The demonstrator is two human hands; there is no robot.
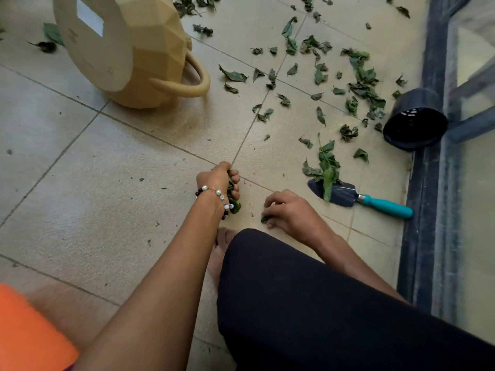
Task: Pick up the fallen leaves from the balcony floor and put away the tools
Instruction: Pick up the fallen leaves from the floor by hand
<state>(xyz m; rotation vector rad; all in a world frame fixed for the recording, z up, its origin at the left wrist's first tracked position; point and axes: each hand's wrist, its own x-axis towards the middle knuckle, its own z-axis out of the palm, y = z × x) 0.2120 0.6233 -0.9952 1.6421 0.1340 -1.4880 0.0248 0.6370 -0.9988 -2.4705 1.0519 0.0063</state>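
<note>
Both hands [218, 180] [288, 210] clutch leaves [233, 203] beside the trowel [361, 198]

Bare forearms, no sleeves in view; on the left wrist a bracelet [215, 195] of white pearl-like and dark beads on a thin chain; dark trousers [321, 303] over the knee; bare foot [221, 253] beneath.

Both hands low, arms extended

The left hand [218, 183] was fisted around leaves; the right hand [288, 210] pinched one with curled fingers.
</note>
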